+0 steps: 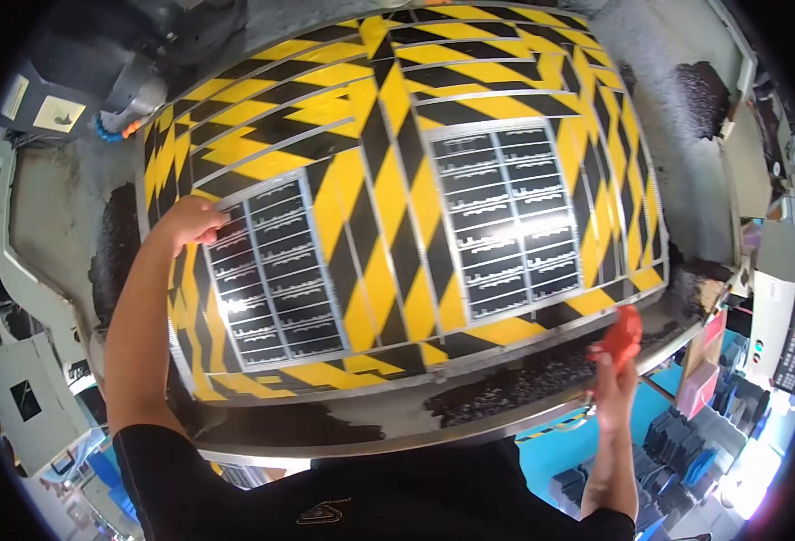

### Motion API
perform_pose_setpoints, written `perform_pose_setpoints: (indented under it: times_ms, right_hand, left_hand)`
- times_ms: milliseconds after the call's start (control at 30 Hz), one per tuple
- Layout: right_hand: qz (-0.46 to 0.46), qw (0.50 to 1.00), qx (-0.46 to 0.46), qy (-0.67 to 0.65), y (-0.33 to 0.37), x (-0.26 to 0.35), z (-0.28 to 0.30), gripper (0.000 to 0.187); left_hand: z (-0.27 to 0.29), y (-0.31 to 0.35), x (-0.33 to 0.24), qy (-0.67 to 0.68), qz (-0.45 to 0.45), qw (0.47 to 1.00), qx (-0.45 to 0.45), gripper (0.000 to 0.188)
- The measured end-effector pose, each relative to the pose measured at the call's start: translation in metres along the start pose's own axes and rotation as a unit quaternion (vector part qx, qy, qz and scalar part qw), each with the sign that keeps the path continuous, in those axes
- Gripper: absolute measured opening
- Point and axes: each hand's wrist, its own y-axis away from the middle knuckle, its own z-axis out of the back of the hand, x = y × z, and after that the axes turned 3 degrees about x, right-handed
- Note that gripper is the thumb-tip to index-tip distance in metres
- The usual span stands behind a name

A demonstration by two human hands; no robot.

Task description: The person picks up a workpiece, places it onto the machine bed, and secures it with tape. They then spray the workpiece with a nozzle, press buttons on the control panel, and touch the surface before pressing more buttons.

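Note:
My left hand (195,224) reaches over the bed, its fingers curled together at the upper left corner of the left black panel (282,257). What those fingers pinch, if anything, is too small to make out. That panel is a grid of dark rectangles with jagged light outlines, framed in silver. A second black panel (508,221) of the same kind lies to its right, away from both hands. My right hand (612,383), closed around a red hand tool (625,338), is near the bed's front right corner. The tool's exact kind is unclear.
Yellow and black striped tape (388,207) covers the bed around the panels. A machine head (136,86) with a blue and orange hose (113,132) stands at the far left. Dark wet residue (523,392) lies in the front trough. Stacked dark pieces (686,442) sit lower right.

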Motion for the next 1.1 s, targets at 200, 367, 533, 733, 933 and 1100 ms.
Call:
perform_pose_setpoints:
  times_ms: [200,367,533,733,933,1100]
  right_hand:
    - [0.231,0.919,0.206,0.246,-0.011,0.091,-0.007,0.034]
    - [0.172,0.888,0.233,0.356,-0.070,0.141,-0.015,0.041]
    - [0.201,0.870,0.270,0.360,-0.125,0.153,-0.032,0.042]
    - [0.164,0.863,0.337,0.339,-0.160,0.164,-0.041,0.040]
    - [0.162,0.858,0.365,0.323,-0.181,0.160,-0.049,0.039]
    - [0.144,0.858,0.383,0.311,-0.187,0.161,-0.053,0.039]
  left_hand:
    - [-0.058,0.043,-0.030,-0.242,-0.135,0.938,-0.208,0.028]
    - [-0.172,0.128,-0.106,-0.177,-0.162,0.960,-0.143,0.023]
    - [-0.252,0.133,-0.166,0.077,-0.198,0.977,0.009,0.025]
    - [-0.309,0.094,-0.246,0.418,-0.250,0.852,0.193,0.046]
    - [-0.314,0.081,-0.266,0.438,-0.286,0.834,0.173,0.048]
    - [-0.313,0.079,-0.266,0.477,-0.278,0.818,0.161,0.044]
